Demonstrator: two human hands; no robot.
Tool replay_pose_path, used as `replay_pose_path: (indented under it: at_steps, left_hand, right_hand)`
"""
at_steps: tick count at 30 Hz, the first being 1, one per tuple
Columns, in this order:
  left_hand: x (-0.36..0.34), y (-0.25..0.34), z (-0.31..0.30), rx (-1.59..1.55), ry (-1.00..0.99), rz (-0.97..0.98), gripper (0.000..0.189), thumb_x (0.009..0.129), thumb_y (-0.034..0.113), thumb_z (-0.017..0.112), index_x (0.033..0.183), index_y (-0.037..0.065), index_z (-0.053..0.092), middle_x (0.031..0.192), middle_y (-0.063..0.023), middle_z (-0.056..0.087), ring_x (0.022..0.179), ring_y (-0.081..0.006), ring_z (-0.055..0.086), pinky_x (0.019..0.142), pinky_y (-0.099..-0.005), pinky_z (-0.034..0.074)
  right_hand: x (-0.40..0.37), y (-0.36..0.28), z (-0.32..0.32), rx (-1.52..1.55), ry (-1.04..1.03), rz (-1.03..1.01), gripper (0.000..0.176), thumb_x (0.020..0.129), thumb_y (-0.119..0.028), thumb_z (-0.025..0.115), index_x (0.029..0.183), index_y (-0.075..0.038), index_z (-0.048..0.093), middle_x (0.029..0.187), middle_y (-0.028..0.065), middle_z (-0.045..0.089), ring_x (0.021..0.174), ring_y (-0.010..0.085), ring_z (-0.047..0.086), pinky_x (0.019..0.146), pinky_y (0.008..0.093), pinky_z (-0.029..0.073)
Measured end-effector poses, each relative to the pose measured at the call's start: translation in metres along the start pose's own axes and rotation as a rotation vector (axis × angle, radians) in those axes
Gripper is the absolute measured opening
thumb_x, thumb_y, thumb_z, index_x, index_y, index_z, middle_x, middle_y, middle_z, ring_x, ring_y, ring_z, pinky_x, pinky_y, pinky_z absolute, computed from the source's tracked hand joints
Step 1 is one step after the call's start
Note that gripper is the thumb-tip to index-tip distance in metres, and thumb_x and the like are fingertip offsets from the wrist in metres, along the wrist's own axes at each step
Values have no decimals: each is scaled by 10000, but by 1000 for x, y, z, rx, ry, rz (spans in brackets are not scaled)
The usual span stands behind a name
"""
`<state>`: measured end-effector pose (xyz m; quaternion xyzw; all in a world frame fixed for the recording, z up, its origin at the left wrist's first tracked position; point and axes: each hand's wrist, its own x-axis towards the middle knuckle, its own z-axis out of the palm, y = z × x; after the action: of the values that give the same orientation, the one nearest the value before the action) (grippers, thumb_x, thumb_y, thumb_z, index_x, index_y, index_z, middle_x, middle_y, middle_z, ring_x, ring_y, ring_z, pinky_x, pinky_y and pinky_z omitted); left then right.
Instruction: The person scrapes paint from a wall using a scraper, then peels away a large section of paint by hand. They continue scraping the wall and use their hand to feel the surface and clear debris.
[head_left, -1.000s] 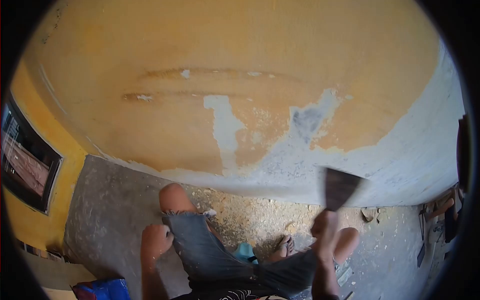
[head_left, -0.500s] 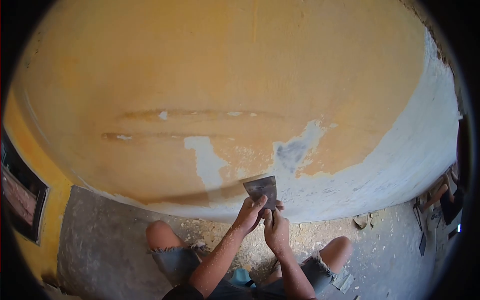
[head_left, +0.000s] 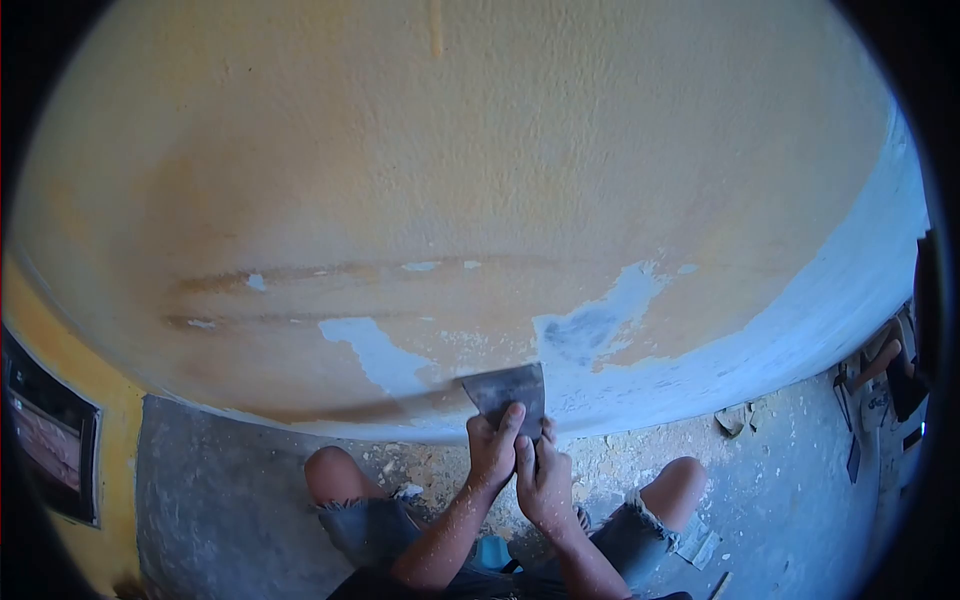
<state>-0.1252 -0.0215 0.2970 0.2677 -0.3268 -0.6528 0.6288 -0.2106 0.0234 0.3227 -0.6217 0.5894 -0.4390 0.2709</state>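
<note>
A wide dark scraper points upward, its blade edge near the lower part of the yellow wall. Both my left hand and my right hand are closed around its lower part, side by side, with the left thumb lying on the blade's face. Whether the blade edge touches the wall is hard to tell. Around the blade, the wall shows pale patches of bared surface, one with a grey smudge.
Flakes of paint litter the grey floor along the wall's foot. A dark-framed opening is at the left. Another person's arm shows at the far right. My bent knees flank my arms, and a light-blue object lies between them.
The scraper and both hands sit slightly further left and lower in view. The view has shifted, and its colours look bluer and paler.
</note>
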Motion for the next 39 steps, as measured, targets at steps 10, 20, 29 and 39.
replay_pose_path:
  at_steps: [10, 20, 29, 39]
  left_hand:
    - [-2, -5, 1, 41, 83, 36, 297, 960, 215, 590, 964, -78, 634, 817, -141, 683, 688, -185, 660, 633, -303, 549]
    - [2, 20, 20, 31, 102, 69, 271, 965, 208, 577, 972, -60, 619, 822, -137, 676, 672, -185, 651, 618, -302, 542]
    - [5, 32, 30, -1, 82, 111, 279, 968, 215, 571, 1003, -61, 600, 814, -148, 667, 654, -197, 651, 594, -312, 541]
    - [12, 54, 35, 3, 47, 76, 273, 960, 211, 589, 1016, -56, 590, 823, -161, 668, 657, -201, 651, 590, -312, 542]
  right_hand:
    - [0, 11, 6, -27, 3, 6, 283, 978, -143, 489, 807, 76, 548, 639, 290, 554, 595, 473, 573, 530, 494, 415]
    - [4, -14, -3, -33, 20, 33, 280, 971, -136, 508, 856, 109, 578, 745, 330, 591, 658, 485, 594, 547, 474, 439]
    - [10, -31, -12, -55, -16, 37, 290, 956, -161, 526, 913, 116, 600, 967, 374, 586, 705, 470, 620, 623, 512, 489]
    - [22, -53, -22, 38, -58, -9, 285, 972, -133, 506, 804, 91, 557, 743, 320, 588, 681, 472, 604, 564, 475, 440]
